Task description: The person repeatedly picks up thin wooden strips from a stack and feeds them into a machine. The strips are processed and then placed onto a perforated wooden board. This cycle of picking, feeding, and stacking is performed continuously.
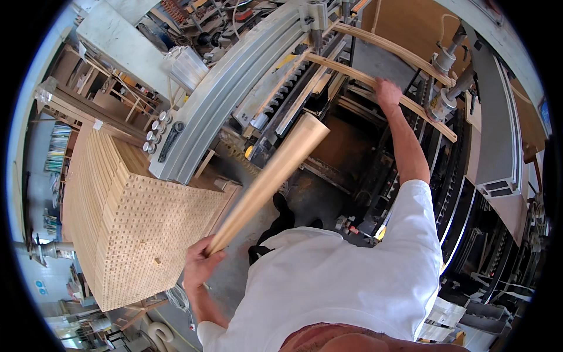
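My left hand [202, 262] is closed round the near end of a wooden slat [267, 182], which slants up and away across the middle of the view and is slightly blurred. Farther off on the right, my right hand [388, 94] reaches over the machine and grips a second wooden slat [346, 69] that lies across the machine's rails. Its fingertips are partly hidden. Beyond it, a third slat [393, 45] lies roughly parallel. Two metal cylinders [443, 105] stand near the right ends of these slats.
At left stands a large stack of wooden slats [158, 229], their ends facing me. A curved-looking grey metal beam [234, 82] crosses above the machine, with a wrench [171, 141] on it. Black toothed rails [434, 158] run along the right. A cable [179, 298] lies on the floor.
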### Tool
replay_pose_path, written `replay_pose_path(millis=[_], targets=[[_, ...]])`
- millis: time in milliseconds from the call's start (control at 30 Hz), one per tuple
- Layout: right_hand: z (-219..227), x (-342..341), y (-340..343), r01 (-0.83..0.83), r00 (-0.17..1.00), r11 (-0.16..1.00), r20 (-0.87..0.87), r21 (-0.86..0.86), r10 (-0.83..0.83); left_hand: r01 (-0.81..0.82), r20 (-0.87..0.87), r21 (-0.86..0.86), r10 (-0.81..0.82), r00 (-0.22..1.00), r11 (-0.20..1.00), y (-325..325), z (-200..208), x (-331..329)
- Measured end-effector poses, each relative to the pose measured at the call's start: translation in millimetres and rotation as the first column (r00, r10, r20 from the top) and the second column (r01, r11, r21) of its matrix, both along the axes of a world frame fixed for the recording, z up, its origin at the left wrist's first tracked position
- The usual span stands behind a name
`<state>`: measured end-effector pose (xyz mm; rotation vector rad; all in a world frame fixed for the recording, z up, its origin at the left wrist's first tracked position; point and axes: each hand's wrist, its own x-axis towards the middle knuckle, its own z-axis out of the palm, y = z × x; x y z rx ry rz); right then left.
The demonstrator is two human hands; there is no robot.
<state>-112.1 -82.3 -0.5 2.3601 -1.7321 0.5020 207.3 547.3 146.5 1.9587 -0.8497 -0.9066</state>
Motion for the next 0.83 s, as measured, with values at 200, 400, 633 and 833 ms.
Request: replay_pose_path(millis=[200,400,633,833], targets=[[-6.1,-2.1,-9.2,0.036,0.999,0.999,-0.038,0.007,-0.036,-0.114,0.055,-0.456,0.156,0.986,0.883,52.2,55.4,39.8],[3.5,10.3,15.2,-0.084,0.956,0.959,0.250,-0.270,0.154,-0.429,-0.018,-0.577,0.515,0.857,0.695,68.3,128.5,120.0],[23.7,81.3,167.5,-0.394,0.685,0.917,0.647,-0.058,0.335,-0.520,0.344,-0.441,0.673,0.655,0.731,25.7,168.2,300.8],[-36.7,75.6,272.7,-0.390,0.669,0.903,0.728,0.177,0.147,-0.662,0.643,-0.081,0.547,0.537,0.745,-64.2,157.1,427.4]])
